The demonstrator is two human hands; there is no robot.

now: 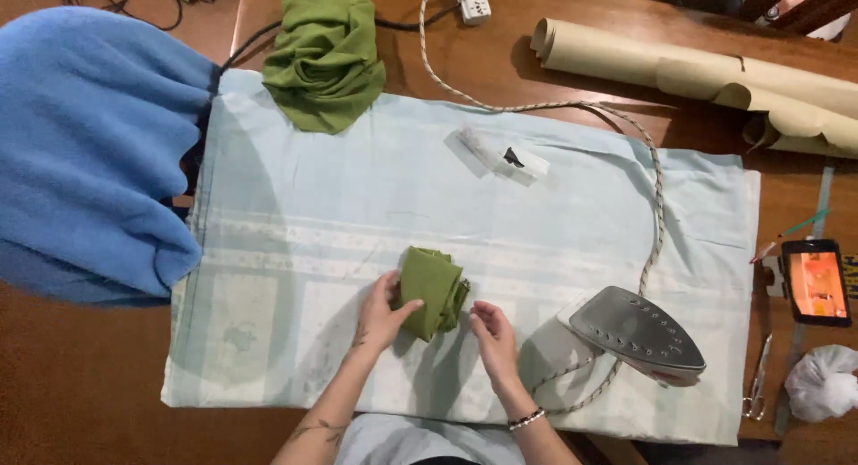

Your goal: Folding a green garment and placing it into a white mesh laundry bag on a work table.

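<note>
A small folded green cloth (432, 291) lies near the middle of a pale blue sheet (340, 224) spread over the wooden tabletop (80, 384). The left hand (382, 315) rests against the cloth's left side, its thumb pressed onto the lower edge of the fold and its fingers curled along the side, so it holds the cloth lightly in place. The right hand (494, 335) sits just beside the cloth on the right, fingers loosely bent and fairly narrow, resting on the sheet; whether a fingertip touches the cloth's edge is hard to tell from this angle.

To the right of the hands, an iron (636, 333) rests on the sheet with its metal soleplate showing, and its braided cord (657, 206) loops up across the sheet toward a white power strip (472, 2). A second, crumpled green cloth (323, 58) sits at the sheet's far left corner, beside a large blue fleece (89, 143). A small white wrapper (498, 156) lies on the sheet beyond the folded cloth. Rolled tan paper (697, 76), a phone (815, 283), scissors (758, 380) and a white bag (822, 383) lie along the right side.
</note>
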